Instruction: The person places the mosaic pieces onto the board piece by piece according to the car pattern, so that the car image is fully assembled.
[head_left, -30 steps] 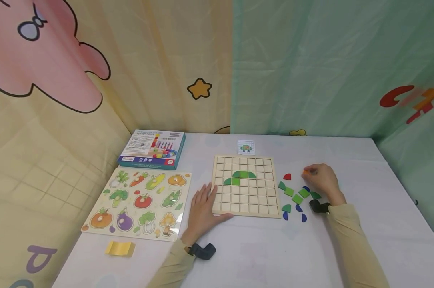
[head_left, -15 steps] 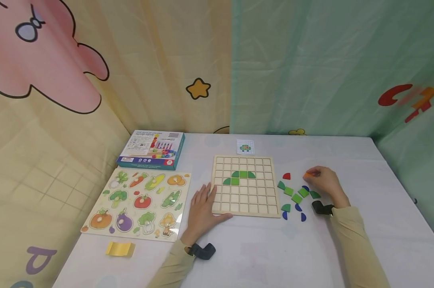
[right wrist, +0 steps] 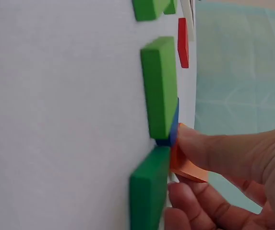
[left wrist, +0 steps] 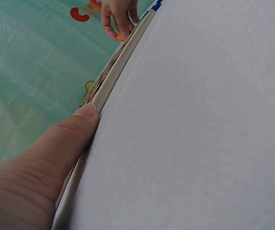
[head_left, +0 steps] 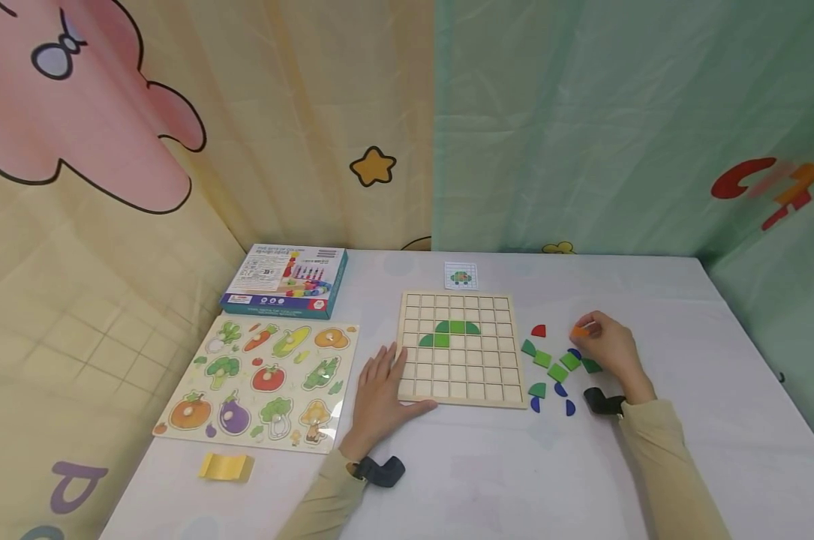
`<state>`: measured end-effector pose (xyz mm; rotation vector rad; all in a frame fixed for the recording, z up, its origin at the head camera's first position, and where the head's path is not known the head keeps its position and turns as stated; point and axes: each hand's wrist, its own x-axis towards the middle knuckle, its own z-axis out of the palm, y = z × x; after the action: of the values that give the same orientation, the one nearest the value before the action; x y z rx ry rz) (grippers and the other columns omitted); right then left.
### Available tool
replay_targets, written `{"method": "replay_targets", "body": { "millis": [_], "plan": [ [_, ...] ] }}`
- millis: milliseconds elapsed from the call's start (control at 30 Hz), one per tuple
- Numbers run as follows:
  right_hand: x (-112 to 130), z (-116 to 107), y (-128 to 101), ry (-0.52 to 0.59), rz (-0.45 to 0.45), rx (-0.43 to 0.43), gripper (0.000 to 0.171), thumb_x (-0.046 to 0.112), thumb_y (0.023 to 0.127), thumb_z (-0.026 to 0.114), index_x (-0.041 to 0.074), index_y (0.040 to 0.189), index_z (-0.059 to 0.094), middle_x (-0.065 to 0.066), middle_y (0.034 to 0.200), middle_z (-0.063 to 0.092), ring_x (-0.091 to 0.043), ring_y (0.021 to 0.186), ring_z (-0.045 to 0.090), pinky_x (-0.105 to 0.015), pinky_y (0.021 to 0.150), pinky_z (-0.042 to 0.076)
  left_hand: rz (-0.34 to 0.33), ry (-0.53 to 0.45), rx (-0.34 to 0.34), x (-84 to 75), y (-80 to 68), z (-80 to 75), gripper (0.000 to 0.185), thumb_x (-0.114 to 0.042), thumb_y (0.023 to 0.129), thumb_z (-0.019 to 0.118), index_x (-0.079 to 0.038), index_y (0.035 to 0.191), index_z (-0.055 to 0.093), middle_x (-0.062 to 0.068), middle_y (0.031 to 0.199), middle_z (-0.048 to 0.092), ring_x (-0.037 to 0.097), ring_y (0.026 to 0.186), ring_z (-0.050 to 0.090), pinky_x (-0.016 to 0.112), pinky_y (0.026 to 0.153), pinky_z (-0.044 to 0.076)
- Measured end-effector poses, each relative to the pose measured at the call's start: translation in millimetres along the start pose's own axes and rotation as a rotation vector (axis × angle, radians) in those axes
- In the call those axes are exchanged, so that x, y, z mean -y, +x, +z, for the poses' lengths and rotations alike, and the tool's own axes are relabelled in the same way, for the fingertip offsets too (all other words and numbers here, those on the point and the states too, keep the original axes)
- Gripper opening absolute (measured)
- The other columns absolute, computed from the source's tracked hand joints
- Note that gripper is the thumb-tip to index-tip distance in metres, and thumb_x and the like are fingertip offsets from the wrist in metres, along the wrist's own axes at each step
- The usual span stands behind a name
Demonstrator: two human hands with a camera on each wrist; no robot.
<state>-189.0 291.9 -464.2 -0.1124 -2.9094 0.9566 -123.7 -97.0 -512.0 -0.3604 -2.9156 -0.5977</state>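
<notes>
While the grid board (head_left: 458, 349) is pressed by the flat left hand (head_left: 379, 397), an orange piece (head_left: 578, 330) is pinched by the right hand (head_left: 605, 346).

The grid board (head_left: 458, 349) near the desk's middle looks like pale, matt wood, and the painted tiles (head_left: 557, 372) toward the right edge have a smooth satin finish. The desk (head_left: 488, 480) wears a white cover with a fine woven grain. Behind hang thin, creased cloth curtains (head_left: 582, 120); the box (head_left: 285, 280) at the far left corner is glossy printed card.
</notes>
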Motion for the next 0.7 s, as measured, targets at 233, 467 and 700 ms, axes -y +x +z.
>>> {"method": "replay_targets", "body": {
  "millis": [233,467,700],
  "plan": [
    [14,5,-8,0.034,-0.033,-0.062,0.019,0.007,0.084,0.064,-0.002,0.1,0.058,-0.023,0.09,0.061,-0.03,0.075,0.053,-0.032,0.057,0.047,0.001,-0.006,-0.004,-0.2,-0.2,1.5,0.106,-0.075,0.066,0.06,-0.011,0.145,0.03,0.009,0.152,0.024,0.026,0.141,0.016,0.044,0.114,0.013],
    [37,13,-10,0.036,-0.079,-0.033,0.015,0.006,0.083,0.065,-0.001,0.095,0.06,-0.014,0.081,0.059,-0.023,0.07,0.049,-0.03,0.054,0.046,0.002,-0.015,-0.005,-0.8,0.2,0.9,0.106,-0.074,0.066,0.06,-0.011,0.145,0.03,0.009,0.152,0.024,0.026,0.141,0.016,0.044,0.114,0.013],
    [63,31,-13,0.09,-0.2,0.03,0.013,0.007,0.082,0.068,0.001,0.093,0.066,-0.013,0.084,0.064,-0.021,0.071,0.056,-0.027,0.06,0.046,-0.003,-0.001,0.001,-0.3,0.9,0.2,0.106,-0.075,0.066,0.06,-0.011,0.145,0.029,0.009,0.153,0.023,0.026,0.141,0.015,0.044,0.114,0.013]
  ]
}}
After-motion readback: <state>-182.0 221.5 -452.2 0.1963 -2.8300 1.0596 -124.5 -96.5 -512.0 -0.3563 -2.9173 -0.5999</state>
